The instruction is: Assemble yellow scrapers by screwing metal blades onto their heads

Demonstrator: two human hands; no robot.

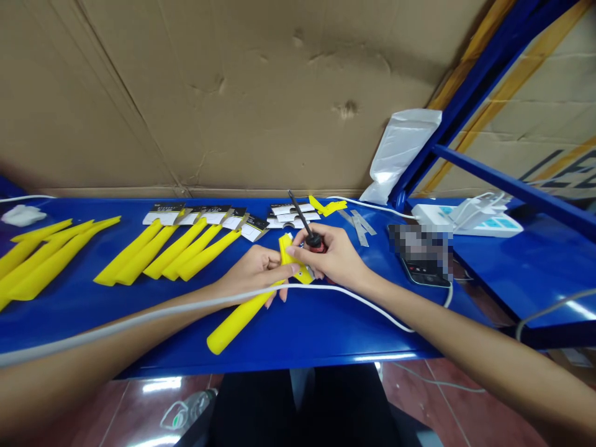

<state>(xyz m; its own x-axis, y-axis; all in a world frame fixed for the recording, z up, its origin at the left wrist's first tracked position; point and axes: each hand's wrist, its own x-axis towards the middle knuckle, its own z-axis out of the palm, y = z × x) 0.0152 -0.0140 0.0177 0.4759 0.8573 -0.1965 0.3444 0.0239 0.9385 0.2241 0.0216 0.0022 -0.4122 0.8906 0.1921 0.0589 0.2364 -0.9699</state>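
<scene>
My left hand (261, 270) is closed around a long yellow plastic handle (239, 323), whose wide end points down toward the shelf's front edge. In my right hand (338, 251) is a screwdriver (302, 214) with a red and black grip, its dark shaft pointing up and away from the work. My right fingers also reach the head of the yellow handle. A small yellow flat part (305, 275) shows there between both hands, partly hidden by the fingers. Whether this part is joined to the handle, I cannot tell.
Several yellow handles with printed cards (216, 215) lie left on the blue shelf (326, 335). Beyond my hands are stacked cards (293, 215), small yellow pieces (328, 206) and metal strips (360, 226). A white cable (363, 302) crosses in front. A phone (426, 270) and power strip (507, 225) sit right.
</scene>
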